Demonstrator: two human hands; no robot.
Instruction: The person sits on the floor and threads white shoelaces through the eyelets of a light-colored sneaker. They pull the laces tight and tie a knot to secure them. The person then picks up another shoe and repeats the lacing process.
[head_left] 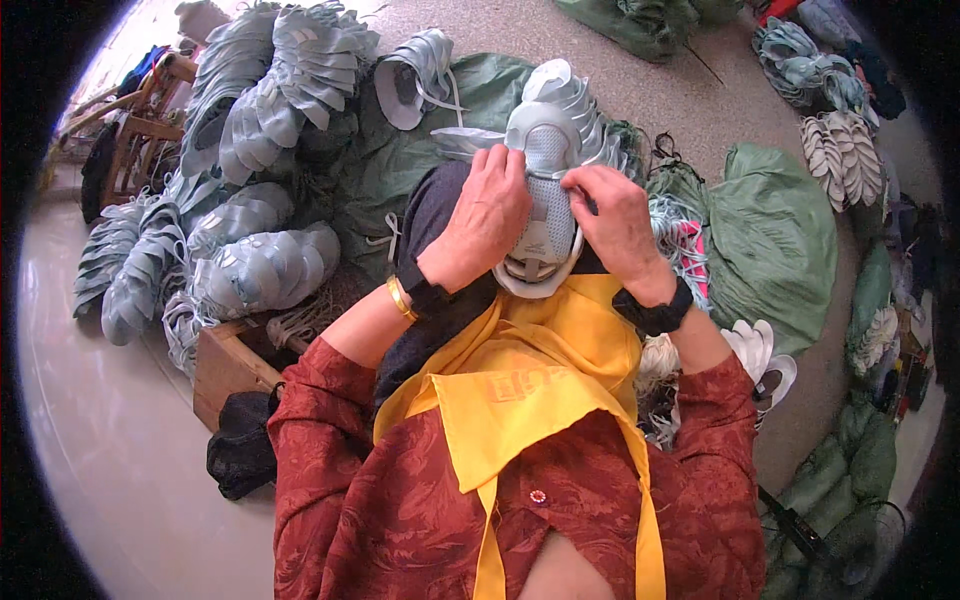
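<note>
A pale grey shoe upper [548, 215] lies lengthwise over my lap, its heel opening toward me and a perforated tongue in the middle. My left hand [487, 212] is closed at the upper's left edge, fingertips pressed on it near the lacing area. Across from it, my right hand [618, 222] pinches a white shoelace [568, 172] at the right edge. What lies under the fingers is partly hidden. Beyond my hands, a stack of similar uppers [562, 90] rests on green cloth. A loose white strip [468, 140] sticks out left of the upper.
Large bundles of nested grey uppers [290, 85] are piled at the left, above a wooden box [232, 370]. One separate upper [415, 80] lies at the far middle. A green sack [765, 245] stands at the right, with white shoe parts [755, 350] nearer me.
</note>
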